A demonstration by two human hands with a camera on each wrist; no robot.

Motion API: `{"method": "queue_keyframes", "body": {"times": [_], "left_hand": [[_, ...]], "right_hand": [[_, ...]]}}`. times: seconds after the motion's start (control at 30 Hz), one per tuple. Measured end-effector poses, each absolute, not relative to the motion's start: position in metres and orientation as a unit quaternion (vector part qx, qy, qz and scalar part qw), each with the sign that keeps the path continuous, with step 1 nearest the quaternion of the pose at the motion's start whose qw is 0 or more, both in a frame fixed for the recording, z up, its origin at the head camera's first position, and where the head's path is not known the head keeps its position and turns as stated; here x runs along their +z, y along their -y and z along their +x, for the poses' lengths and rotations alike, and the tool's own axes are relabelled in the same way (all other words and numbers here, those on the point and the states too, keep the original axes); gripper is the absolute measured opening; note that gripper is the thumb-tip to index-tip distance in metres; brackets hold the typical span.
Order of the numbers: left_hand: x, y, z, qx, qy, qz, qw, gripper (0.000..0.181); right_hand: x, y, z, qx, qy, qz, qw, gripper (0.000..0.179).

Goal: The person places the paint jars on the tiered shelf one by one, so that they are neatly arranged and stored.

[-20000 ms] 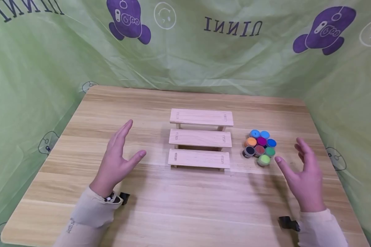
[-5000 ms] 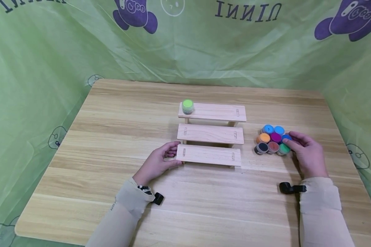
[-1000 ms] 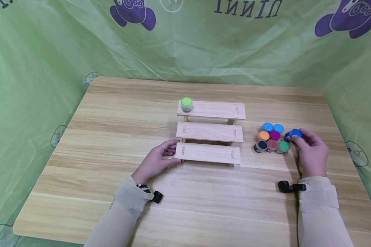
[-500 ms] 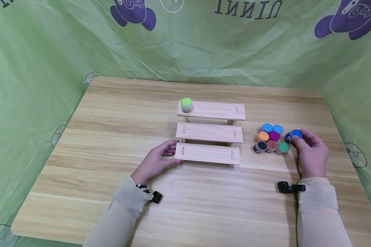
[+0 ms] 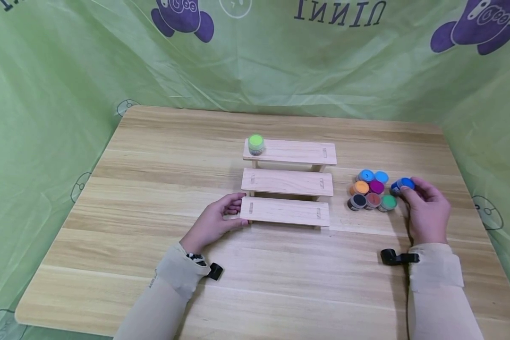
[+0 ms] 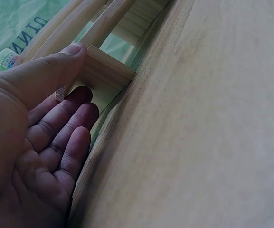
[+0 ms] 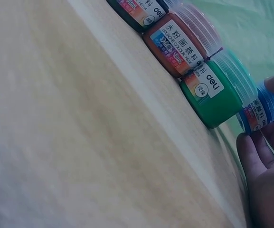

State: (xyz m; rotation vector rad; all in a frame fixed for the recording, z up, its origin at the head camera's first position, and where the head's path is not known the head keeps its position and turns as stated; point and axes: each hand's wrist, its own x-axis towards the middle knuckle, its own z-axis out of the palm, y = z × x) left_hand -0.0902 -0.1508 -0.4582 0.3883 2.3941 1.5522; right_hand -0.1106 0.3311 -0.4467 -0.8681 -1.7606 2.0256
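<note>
A pale wooden three-step rack [image 5: 286, 211] stands mid-table. At the left end of its lowest step, my left hand [image 5: 212, 223] holds the board, thumb at the front edge and fingers behind; the left wrist view shows the thumb [image 6: 56, 71] against the board's edge. My right hand [image 5: 429, 212] pinches a dark blue paint jar [image 5: 401, 185], just right of the other jars. In the right wrist view this blue jar [image 7: 258, 111] sits between thumb and fingers, behind a dark green jar [image 7: 212, 92]. A light green paint jar [image 5: 256, 144] stands on the top step's left end.
Right of the rack, several paint jars are grouped: two light blue [image 5: 366, 175], an orange [image 5: 359, 187], a magenta [image 5: 376, 187], a black [image 5: 357, 201], a red-brown [image 5: 372, 200] and a green [image 5: 387, 202]. A green curtain [image 5: 280, 80] surrounds the wooden table [image 5: 153, 165].
Since the oldest frame, the light green jar has gone from the group to the top step, and my left hand has come to the rack. My right hand has drawn the blue jar slightly rightward.
</note>
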Motion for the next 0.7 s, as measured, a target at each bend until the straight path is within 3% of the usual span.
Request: {"method": "queue_keyframes", "body": {"times": [0.7], "left_hand": [[-0.459, 0.150, -0.090, 0.539, -0.821, 0.134, 0.130, 0.068]], "right_hand": [[-0.431, -0.323, -0.107, 0.744, 0.581, -0.250, 0.216, 0.046]]}}
